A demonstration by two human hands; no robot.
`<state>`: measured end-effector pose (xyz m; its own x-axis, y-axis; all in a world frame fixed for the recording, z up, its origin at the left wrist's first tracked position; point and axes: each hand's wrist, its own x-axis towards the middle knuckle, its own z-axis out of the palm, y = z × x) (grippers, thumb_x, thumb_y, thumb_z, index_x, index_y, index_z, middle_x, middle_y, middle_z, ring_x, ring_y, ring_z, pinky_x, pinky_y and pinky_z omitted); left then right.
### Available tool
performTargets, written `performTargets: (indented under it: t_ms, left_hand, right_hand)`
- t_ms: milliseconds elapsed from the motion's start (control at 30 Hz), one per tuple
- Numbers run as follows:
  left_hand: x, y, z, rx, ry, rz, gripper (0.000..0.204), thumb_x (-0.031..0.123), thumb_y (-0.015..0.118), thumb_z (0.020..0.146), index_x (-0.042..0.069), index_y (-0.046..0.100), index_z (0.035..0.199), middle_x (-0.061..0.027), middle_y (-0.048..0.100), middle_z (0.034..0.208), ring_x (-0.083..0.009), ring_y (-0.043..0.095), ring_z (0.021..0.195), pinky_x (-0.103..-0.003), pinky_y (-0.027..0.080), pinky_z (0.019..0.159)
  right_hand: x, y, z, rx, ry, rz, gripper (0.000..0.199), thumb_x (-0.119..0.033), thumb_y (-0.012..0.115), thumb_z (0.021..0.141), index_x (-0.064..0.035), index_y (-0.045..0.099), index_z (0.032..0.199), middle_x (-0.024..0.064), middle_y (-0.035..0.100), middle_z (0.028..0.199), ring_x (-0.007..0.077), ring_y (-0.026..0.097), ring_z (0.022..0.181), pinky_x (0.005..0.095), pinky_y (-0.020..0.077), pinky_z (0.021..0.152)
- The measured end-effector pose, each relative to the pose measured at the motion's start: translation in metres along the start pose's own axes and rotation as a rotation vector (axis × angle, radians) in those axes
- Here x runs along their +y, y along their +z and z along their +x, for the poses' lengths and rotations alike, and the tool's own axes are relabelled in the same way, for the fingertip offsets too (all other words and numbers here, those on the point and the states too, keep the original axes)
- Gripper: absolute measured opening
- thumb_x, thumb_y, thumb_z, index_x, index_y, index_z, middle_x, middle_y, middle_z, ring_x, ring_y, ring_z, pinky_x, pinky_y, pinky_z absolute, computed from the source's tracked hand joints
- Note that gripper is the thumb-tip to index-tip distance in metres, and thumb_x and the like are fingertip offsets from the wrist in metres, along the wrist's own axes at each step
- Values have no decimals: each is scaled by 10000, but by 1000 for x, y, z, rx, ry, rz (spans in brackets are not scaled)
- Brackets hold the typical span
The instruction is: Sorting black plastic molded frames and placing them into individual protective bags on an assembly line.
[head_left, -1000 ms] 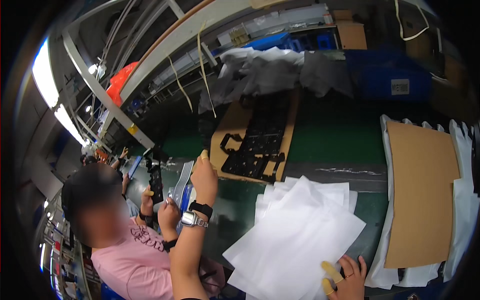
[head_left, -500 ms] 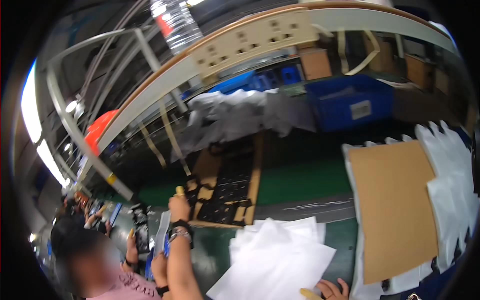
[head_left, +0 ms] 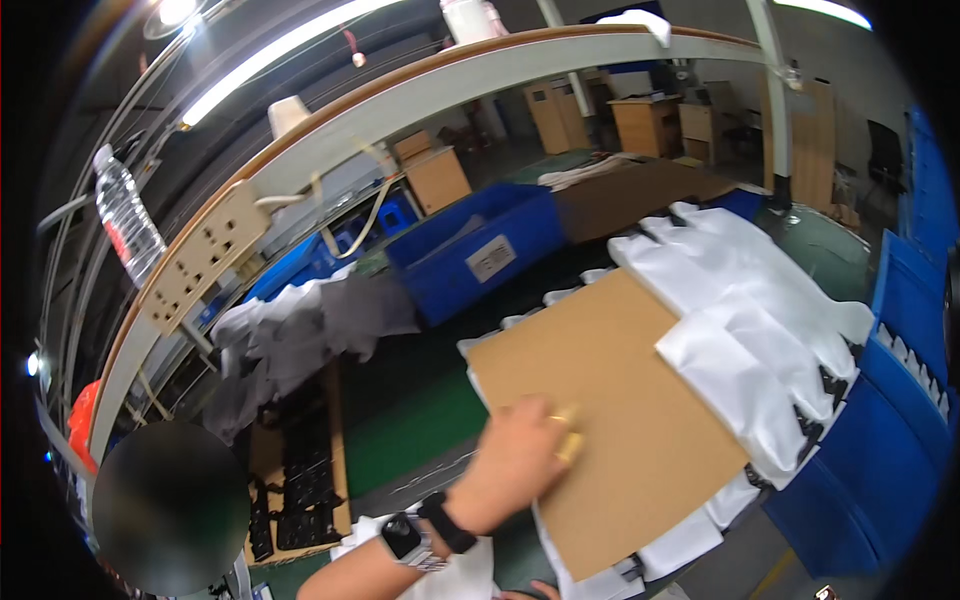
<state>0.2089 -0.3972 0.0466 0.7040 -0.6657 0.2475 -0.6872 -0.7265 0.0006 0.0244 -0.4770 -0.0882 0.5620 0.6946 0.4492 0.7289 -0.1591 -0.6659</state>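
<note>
Beyond the barely showing right hand (head_left: 538,591), whose grip is unreadable, the left hand (head_left: 513,458), being closer, is resting half-curled, any hold unclear, over a rectangular tan cardboard sheet (head_left: 632,408), whose long axis is slanting far-leftward from near the green table's (head_left: 514,550) right edge.

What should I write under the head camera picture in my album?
A left hand wearing a watch, over brown cardboard, with a blue bin farther back.

The left hand (head_left: 512,460) wears yellow finger cots (head_left: 570,447) (two show). Behind it come a plain black wristband (head_left: 448,522) and a square, dark-faced smartwatch (head_left: 404,538) on a silver link bracelet (head_left: 433,563).
</note>
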Motion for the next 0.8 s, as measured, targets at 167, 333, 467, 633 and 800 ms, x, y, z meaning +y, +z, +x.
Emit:
performTargets:
  t_ms: [167,333,467,633,800]
  left_hand:
    - [73,50,73,73,206,-151,406,261,569,848,64,539,1201,-143,520,1038,-304,520,953,-420,416,816]
    - [81,78,81,2,198,-199,368,226,589,820,61,556,1147,-129,504,993,-288,507,938,-412,415,765]
    - [67,58,65,58,382,1,324,166,681,690,33,600,974,-183,483,1178,-376,375,1234,-526,324,996]
    - [23,24,15,-260,186,-81,416,240,805,564,20,598,850,-205,444,1246,-400,347,1266,-550,264,1041]
    - [13,19,3,-394,-223,-295,774,348,839,577,18,477,1176,-228,430,1231,-387,434,1191,-438,376,997]
  right_hand:
    - [6,19,5,2,-38,1,416,-192,491,871,16,480,1231,157,463,1276,319,370,1226,447,206,1095]
    - [3,8,12,18,11,76,369,-214,482,868,32,544,1136,130,473,1277,316,376,1227,448,169,1111]
    - [7,6,3,51,12,91,343,-208,484,858,23,563,1099,123,479,1266,312,372,1229,450,173,1107]
    - [12,2,5,-48,-241,-359,307,-191,441,882,-41,556,1124,124,475,1259,331,380,1207,453,264,1057]
    - [29,42,-4,88,-84,322,319,-181,454,859,-67,550,1141,123,495,1227,304,400,1179,436,293,1026]
